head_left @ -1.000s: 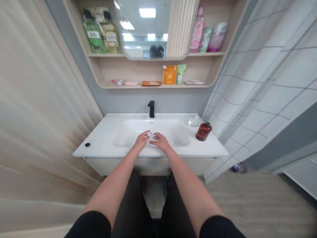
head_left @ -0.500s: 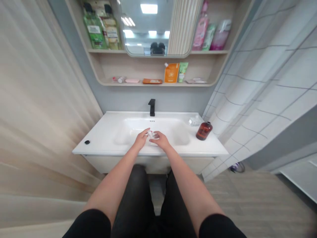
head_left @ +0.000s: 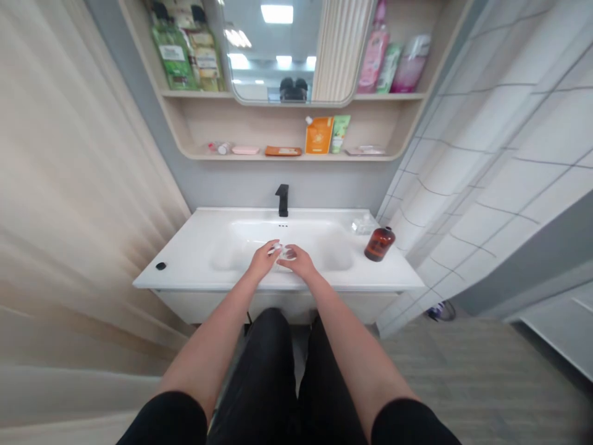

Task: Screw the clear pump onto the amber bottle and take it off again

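Over the front of the white sink [head_left: 324,238], my two hands are close together around a small clear bottle [head_left: 288,253] with a white top. My right hand [head_left: 299,261] has its curved fingers round the clear body. The fingers of my left hand [head_left: 263,259] are closed on the white cap [head_left: 275,248] at the bottle's left end. Fingers hide part of both, and I cannot tell whether the cap is on or off. To the right, an amber bottle [head_left: 380,245] stands on the counter near a clear container [head_left: 364,225].
A black faucet [head_left: 283,201] rises behind the sink. A small black cap-like piece [head_left: 160,266] lies on the left of the counter [head_left: 185,247]. Above hangs a mirror cabinet [head_left: 296,159] with several bottles, an orange pouch [head_left: 319,135] and a green tube [head_left: 340,134].
My left hand has turned slightly, and its fingers now cover the white top differently. My right hand stays round the clear body. The whole view has shifted a little; my legs have moved.
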Tool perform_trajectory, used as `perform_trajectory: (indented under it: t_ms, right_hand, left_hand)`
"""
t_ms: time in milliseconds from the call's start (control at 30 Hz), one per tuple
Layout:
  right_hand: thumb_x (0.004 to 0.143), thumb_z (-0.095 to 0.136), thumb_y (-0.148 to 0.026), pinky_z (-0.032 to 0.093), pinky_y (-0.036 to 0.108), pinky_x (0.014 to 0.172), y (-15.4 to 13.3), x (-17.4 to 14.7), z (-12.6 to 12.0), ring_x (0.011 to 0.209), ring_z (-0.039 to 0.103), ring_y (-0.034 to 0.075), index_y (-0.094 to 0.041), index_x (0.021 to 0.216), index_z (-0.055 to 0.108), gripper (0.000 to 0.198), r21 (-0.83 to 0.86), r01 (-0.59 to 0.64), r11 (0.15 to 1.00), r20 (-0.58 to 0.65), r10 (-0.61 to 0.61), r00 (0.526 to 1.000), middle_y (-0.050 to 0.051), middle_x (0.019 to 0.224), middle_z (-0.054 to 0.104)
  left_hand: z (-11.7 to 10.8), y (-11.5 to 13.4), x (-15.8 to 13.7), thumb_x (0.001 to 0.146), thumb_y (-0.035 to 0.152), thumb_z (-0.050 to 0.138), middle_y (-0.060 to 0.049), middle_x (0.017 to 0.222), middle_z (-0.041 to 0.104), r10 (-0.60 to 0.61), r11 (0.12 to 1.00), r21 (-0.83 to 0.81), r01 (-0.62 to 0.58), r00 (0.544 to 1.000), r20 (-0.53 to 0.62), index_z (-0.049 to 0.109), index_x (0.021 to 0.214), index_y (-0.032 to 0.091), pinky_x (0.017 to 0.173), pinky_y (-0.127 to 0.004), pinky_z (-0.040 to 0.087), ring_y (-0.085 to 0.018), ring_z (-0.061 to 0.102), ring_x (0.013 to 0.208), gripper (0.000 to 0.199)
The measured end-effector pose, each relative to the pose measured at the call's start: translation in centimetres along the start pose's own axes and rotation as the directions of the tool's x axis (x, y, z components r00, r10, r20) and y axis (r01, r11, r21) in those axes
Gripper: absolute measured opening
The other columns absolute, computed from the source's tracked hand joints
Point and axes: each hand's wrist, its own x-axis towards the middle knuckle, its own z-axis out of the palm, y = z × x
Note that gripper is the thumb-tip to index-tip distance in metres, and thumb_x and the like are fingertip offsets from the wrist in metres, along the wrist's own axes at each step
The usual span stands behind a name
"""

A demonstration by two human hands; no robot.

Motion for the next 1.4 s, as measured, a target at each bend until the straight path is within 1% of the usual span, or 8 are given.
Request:
perform_trajectory:
  t_ms: [200, 467, 600, 700, 900, 1100, 1300, 1400]
  right_hand:
    - [0.071, 0.097, -0.048, 0.059, 0.040, 0.097, 0.2, -0.1, 0.0, 0.098, 0.076, 0.025, -0.024, 0.126, 0.073, 0.064, 0.029, 0.017, 0.999, 0.002, -0.017, 1.000, 0.004, 0.104, 0.078]
    - [0.067, 0.099, -0.045, 0.059, 0.042, 0.099, 0.8, 0.3, 0.3, 0.099, 0.075, 0.025, -0.026, 0.126, 0.074, 0.066, 0.040, 0.044, 0.998, -0.008, -0.044, 0.999, 0.003, 0.105, 0.077]
    - [0.064, 0.100, -0.041, 0.058, 0.042, 0.101, 0.8, 0.3, 0.4, 0.102, 0.073, 0.025, -0.025, 0.128, 0.075, 0.071, 0.024, 0.079, 0.997, -0.010, -0.079, 0.997, 0.004, 0.107, 0.077]
    - [0.063, 0.101, -0.039, 0.058, 0.042, 0.103, 0.7, 0.2, 0.3, 0.104, 0.073, 0.025, -0.026, 0.129, 0.076, 0.072, 0.027, 0.084, 0.996, 0.012, -0.085, 0.996, 0.004, 0.110, 0.078]
    - [0.067, 0.101, -0.041, 0.058, 0.044, 0.106, 0.4, 0.0, -0.2, 0.106, 0.074, 0.025, -0.025, 0.135, 0.074, 0.075, 0.122, 0.020, 0.992, 0.032, -0.024, 0.999, 0.005, 0.113, 0.078]
    - [0.078, 0.092, -0.041, 0.060, 0.044, 0.106, 0.0, -0.1, -0.2, 0.110, 0.075, 0.025, -0.027, 0.141, 0.071, 0.067, 0.269, -0.044, 0.962, 0.030, 0.038, 0.999, 0.007, 0.121, 0.079]
    - [0.082, 0.089, -0.044, 0.054, 0.050, 0.118, 0.1, -0.4, -0.2, 0.127, 0.072, 0.029, -0.029, 0.148, 0.070, 0.070, 0.331, -0.040, 0.943, 0.114, 0.002, 0.994, 0.009, 0.137, 0.077]
    - [0.085, 0.087, -0.049, 0.054, 0.049, 0.118, 0.2, -0.4, -0.2, 0.136, 0.068, 0.029, -0.034, 0.156, 0.062, 0.077, 0.361, -0.042, 0.932, 0.136, -0.008, 0.991, 0.010, 0.155, 0.068]
  left_hand:
    - [0.1, -0.4, 0.2, 0.091, 0.036, 0.076, -0.013, 0.141, 0.075, -0.009, 0.999, -0.041, 0.008, 1.000, -0.022, 0.073, 0.138, 0.023, 0.116, -0.050, 0.057, -0.031, 0.072, 0.129, 0.049]
    - [-0.1, -1.0, 0.4, 0.084, 0.029, 0.082, -0.007, 0.120, 0.072, 0.022, 0.988, -0.152, -0.030, 0.999, -0.050, 0.067, 0.138, 0.025, 0.106, -0.042, 0.060, -0.022, 0.074, 0.112, 0.056]
    - [0.0, -0.9, 0.3, 0.077, 0.034, 0.089, -0.004, 0.107, 0.071, 0.023, 0.997, -0.065, -0.028, 0.996, -0.084, 0.071, 0.131, 0.025, 0.091, -0.036, 0.062, -0.022, 0.073, 0.105, 0.057]
    - [0.0, -0.7, 0.2, 0.078, 0.037, 0.087, -0.003, 0.100, 0.072, 0.014, 0.995, -0.098, -0.022, 0.996, -0.085, 0.071, 0.131, 0.024, 0.091, -0.037, 0.061, -0.021, 0.073, 0.097, 0.057]
    - [-0.4, -0.2, 0.2, 0.080, 0.049, 0.087, -0.010, 0.111, 0.080, -0.042, 0.985, -0.168, 0.042, 0.999, 0.004, 0.068, 0.141, 0.021, 0.102, -0.044, 0.060, -0.026, 0.077, 0.108, 0.070]
    - [-0.5, 0.3, 0.1, 0.079, 0.051, 0.087, -0.014, 0.130, 0.079, -0.005, 0.989, -0.145, 0.000, 1.000, -0.029, 0.074, 0.123, 0.021, 0.107, -0.047, 0.060, -0.031, 0.073, 0.127, 0.056]
    - [-0.4, 0.7, -0.3, 0.077, 0.055, 0.087, -0.013, 0.122, 0.081, -0.052, 0.996, -0.078, 0.045, 0.994, -0.093, 0.076, 0.119, 0.021, 0.102, -0.044, 0.060, -0.030, 0.076, 0.117, 0.055]
    - [-2.6, 1.3, 0.3, 0.076, 0.057, 0.086, -0.012, 0.118, 0.082, -0.047, 0.999, -0.013, 0.046, 0.989, -0.141, 0.077, 0.118, 0.021, 0.094, -0.041, 0.061, -0.028, 0.076, 0.109, 0.055]
